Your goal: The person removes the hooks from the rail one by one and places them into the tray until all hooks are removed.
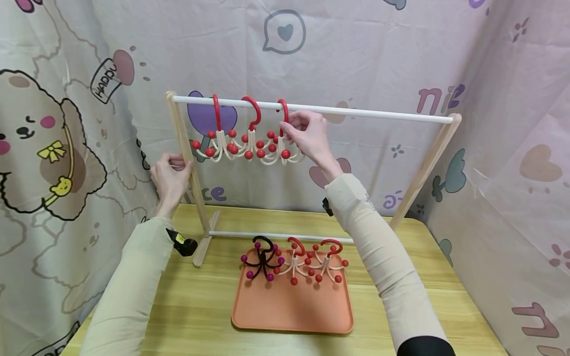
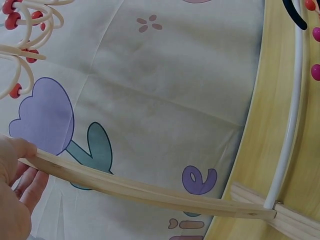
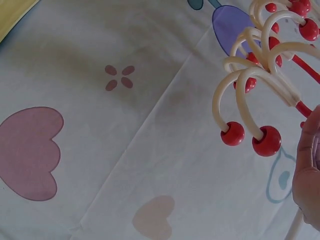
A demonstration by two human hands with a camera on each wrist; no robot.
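"HAPPY" is printed on pale cloth curtain [image 1: 356, 49]; slim wooden post [image 1: 181, 133] is gripped by left hand [image 1: 170, 179]; red-hooked, cream-armed massager [image 1: 281, 146], partly hidden, is pinched by right hand [image 1: 310, 136].

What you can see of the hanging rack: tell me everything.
The hanging rack stands upright on the table, its left post and right post looking like pale wood. A white top rail joins them, and a thin white lower bar runs low. The left post meets a wooden foot; the right post's base is hidden behind the right sleeve. Three red-hooked hangers have their hooks over the rail's left half, the right hand pinching the rightmost. The left hand grips the left post.
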